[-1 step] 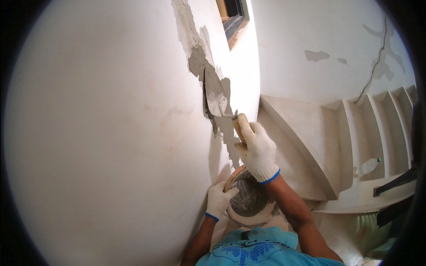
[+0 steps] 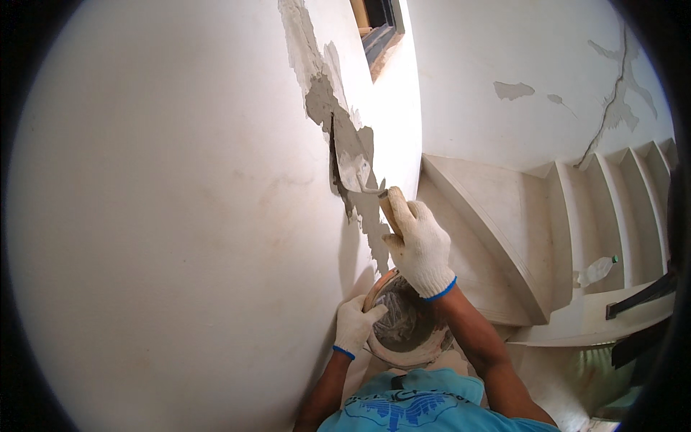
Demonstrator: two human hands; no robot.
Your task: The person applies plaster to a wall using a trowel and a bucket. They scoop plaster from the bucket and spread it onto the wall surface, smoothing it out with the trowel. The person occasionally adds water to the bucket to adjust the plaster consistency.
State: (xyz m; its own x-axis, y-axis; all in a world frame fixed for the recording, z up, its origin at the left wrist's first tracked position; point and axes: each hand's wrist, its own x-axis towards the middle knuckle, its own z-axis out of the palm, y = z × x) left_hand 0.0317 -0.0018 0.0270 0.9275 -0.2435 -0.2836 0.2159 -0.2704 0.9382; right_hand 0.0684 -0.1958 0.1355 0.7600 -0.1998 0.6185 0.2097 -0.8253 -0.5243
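My right hand (image 2: pixel 419 243), in a white knit glove with a blue cuff, is closed round the handle of a trowel (image 2: pixel 354 171). The trowel's blade lies against a grey mortar strip (image 2: pixel 351 137) that runs down the white wall. A dark gap shows along the blade's left side. Lower down, my left hand (image 2: pixel 355 325), gloved the same way, grips the left rim of a round bucket (image 2: pixel 402 354). Wet grey mortar (image 2: pixel 397 320) coats the bucket's inside. My right forearm hides part of the bucket's right side.
The white wall (image 2: pixel 180 201) rises close on my left, with a window opening (image 2: pixel 381 32) near the top. Pale stairs (image 2: pixel 568 216) climb to the right. A clear plastic bottle (image 2: pixel 596 272) lies on them. The far wall has a long crack (image 2: pixel 612 97) and bare grey patches.
My right hand and the trowel have shifted very slightly right and down along the wall. My left hand stays on the bucket rim.
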